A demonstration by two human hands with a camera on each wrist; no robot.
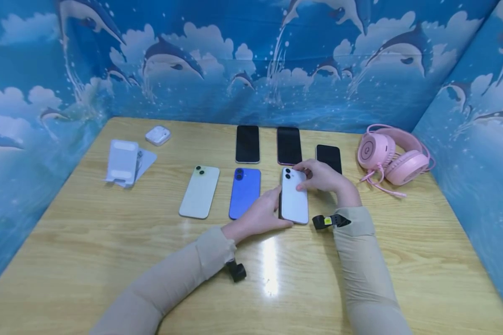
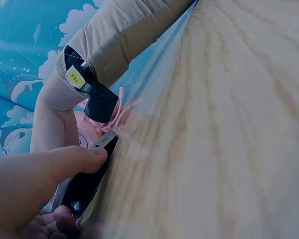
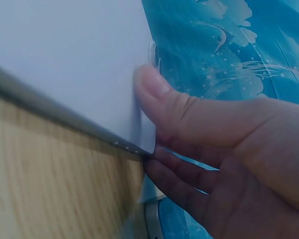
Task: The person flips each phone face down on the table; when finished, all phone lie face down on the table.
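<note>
A white smartphone [image 1: 295, 197], camera side up, is held between both hands at the middle right of the table. My left hand [image 1: 263, 215] grips its lower left part, with the thumb on the bottom edge. In the left wrist view the thumb [image 2: 84, 160] presses the phone's end [image 2: 105, 140], and the other fingers curl beside its dark face. My right hand [image 1: 320, 176] pinches the upper right corner. In the right wrist view the thumb [image 3: 157, 92] lies on the white back [image 3: 74, 55], fingers underneath. A blue smartphone [image 1: 245, 190] lies just left of my left hand.
A pale green phone [image 1: 200, 192] lies further left. Behind are dark-screened phones [image 1: 248, 144], [image 1: 289, 145] and a third phone [image 1: 329, 157] near my right hand. Pink headphones [image 1: 394, 156] sit at right. White packaging [image 1: 122, 160] and a small white case [image 1: 158, 135] are at left.
</note>
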